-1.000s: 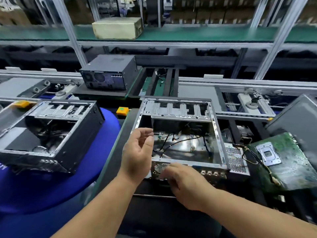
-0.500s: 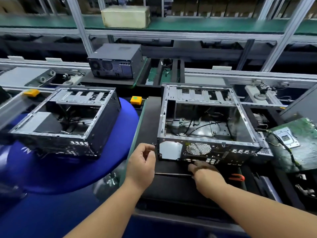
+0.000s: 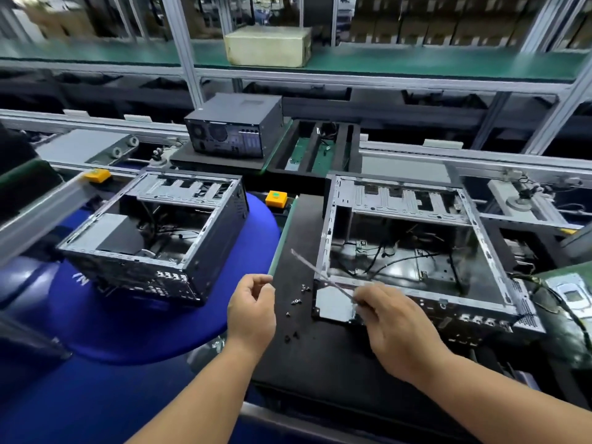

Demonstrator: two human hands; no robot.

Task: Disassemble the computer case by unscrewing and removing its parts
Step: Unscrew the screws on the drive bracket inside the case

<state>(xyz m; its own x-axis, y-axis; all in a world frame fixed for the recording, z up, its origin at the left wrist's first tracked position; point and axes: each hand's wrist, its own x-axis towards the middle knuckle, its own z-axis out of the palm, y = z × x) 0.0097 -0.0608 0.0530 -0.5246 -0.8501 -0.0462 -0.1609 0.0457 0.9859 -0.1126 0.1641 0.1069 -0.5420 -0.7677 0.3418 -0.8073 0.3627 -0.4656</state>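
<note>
Head view: a black mat [image 3: 304, 363] covers the counter at lower centre, with a blue surface [image 3: 128, 315] to its left and a conveyor rail [image 3: 480, 157] running across behind. On the mat sits the open computer case [image 3: 407, 251], right of centre, its left and near edges bare metal. A second open case [image 3: 157, 238] rests on the blue surface, and a closed tower [image 3: 234, 126] stands upper centre. Loose screws [image 3: 296, 302] lie on the free strip of mat between the hands. The left hand [image 3: 251, 310] is loosely curled and holds nothing (fingers apart). The right hand [image 3: 394, 322] grips a blurred screwdriver shaft [image 3: 315, 269] slanting up-left across the case's near-left corner.
</note>
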